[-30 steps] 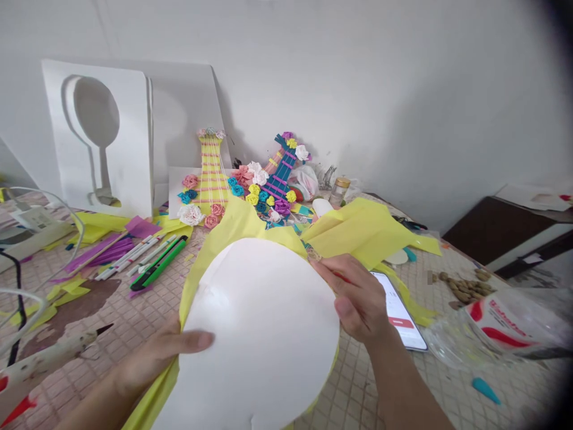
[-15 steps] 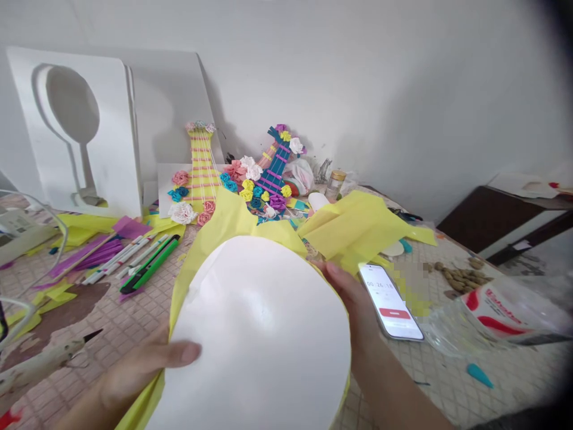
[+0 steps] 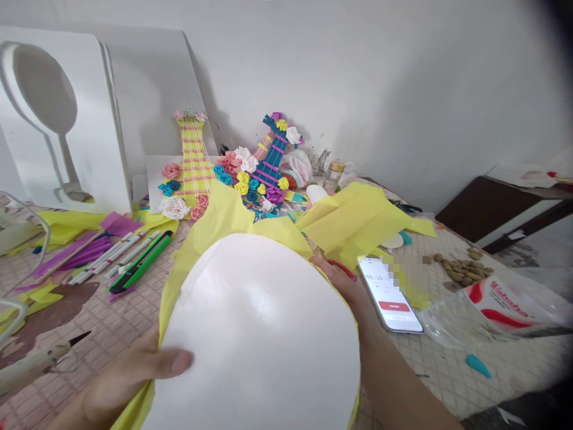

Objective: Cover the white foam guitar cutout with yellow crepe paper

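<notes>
A white oval board [image 3: 259,334], glossy on its face, fills the lower middle of the view. Yellow paper [image 3: 228,215] lies behind it and sticks out past its upper and left edges. My left hand [image 3: 138,370] grips the left edge, thumb on the white face and fingers hidden behind the paper. Along the right edge, my right hand [image 3: 351,292] clasps the board from the side; most of its fingers are out of sight behind it. A bit of a red-handled tool [image 3: 342,270] shows beside the right hand, on the table.
Flower-trimmed paper guitars [image 3: 194,155] stand at the back. Left are a green utility knife [image 3: 141,263], white sticks and a glue gun [image 3: 45,361]. Right are yellow sheets [image 3: 358,218], a phone [image 3: 391,298], peanuts [image 3: 461,269] and a plastic bottle [image 3: 501,307].
The board has come slightly closer and lower, still between both hands. The view has shifted a little, and a red handle now shows by my right hand.
</notes>
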### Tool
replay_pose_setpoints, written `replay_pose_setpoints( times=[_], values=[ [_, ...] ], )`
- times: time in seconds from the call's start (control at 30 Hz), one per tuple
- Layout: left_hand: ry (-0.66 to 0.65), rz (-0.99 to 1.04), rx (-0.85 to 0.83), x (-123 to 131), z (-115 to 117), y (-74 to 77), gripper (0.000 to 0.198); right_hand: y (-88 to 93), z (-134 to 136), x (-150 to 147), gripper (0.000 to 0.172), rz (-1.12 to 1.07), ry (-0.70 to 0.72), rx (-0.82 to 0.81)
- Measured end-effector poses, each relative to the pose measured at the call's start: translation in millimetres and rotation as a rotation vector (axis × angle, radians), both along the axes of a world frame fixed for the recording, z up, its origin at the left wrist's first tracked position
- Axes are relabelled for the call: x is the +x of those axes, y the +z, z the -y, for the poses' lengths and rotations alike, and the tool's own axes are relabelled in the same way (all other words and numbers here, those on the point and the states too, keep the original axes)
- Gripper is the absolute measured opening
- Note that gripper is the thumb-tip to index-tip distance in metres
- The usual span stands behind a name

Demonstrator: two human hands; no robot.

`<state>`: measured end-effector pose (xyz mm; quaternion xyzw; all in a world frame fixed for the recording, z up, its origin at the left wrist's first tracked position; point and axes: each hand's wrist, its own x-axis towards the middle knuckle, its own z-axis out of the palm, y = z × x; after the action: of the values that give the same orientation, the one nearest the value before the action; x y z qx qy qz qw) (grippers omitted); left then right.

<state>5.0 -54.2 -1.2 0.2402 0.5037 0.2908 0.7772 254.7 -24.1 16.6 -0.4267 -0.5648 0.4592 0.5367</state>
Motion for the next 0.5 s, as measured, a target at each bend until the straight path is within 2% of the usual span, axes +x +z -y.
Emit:
replay_pose_setpoints(
  times=[0.1,0.2,0.33,0.5],
  values=[
    [0.020,-0.042,-0.047,-0.1,0.9,2.1,0.105,8.5,1.3,0.6,0.029,-0.250,0.156,-0.235],
    [0.031,-0.078,-0.028,2.2,0.8,7.5,0.102,13.3,0.4,1.6,0.029,-0.370,0.107,-0.256],
    [0.022,-0.127,0.112,5.8,-3.5,10.4,0.096,13.6,-5.6,8.8,0.018,-0.286,0.017,-0.261],
    [-0.093,-0.096,0.332,2.1,-21.0,-1.1,0.074,8.6,-16.7,18.2,0.017,-0.208,-0.001,-0.259]
  ],
)
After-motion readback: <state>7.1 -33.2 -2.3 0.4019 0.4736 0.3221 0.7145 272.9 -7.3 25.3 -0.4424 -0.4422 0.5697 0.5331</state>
